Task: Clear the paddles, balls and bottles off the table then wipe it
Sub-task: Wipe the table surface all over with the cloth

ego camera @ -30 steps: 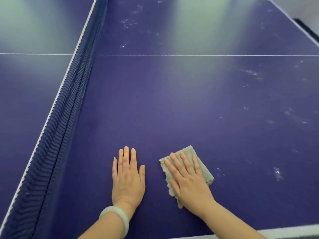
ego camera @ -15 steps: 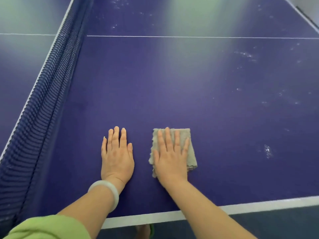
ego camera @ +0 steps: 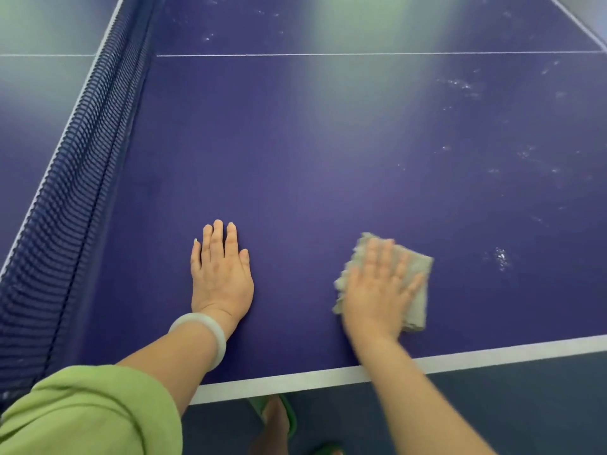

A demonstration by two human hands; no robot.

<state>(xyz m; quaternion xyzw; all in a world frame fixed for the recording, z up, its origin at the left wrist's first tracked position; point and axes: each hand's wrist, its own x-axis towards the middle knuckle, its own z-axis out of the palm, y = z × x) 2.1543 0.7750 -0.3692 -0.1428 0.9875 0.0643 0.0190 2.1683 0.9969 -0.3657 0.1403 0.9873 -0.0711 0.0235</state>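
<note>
A folded grey cloth (ego camera: 415, 274) lies flat on the blue table tennis table (ego camera: 328, 159), close to its near white edge line. My right hand (ego camera: 377, 290) presses down on the cloth with straight, spread fingers and is blurred by motion. My left hand (ego camera: 220, 274) rests flat on the bare table surface to the left, fingers straight and together, with a pale bangle on the wrist. No paddles, balls or bottles show in this view.
The dark blue net (ego camera: 75, 178) runs along the left, from the near corner to the far side. Whitish smudges (ego camera: 501, 257) speckle the surface to the right of the cloth and further back. Below the table edge a foot in a green sandal (ego camera: 279, 418) stands on the floor.
My right hand has slid the cloth to the right, away from my left hand, which has stayed flat in place. The view has tilted down a little.
</note>
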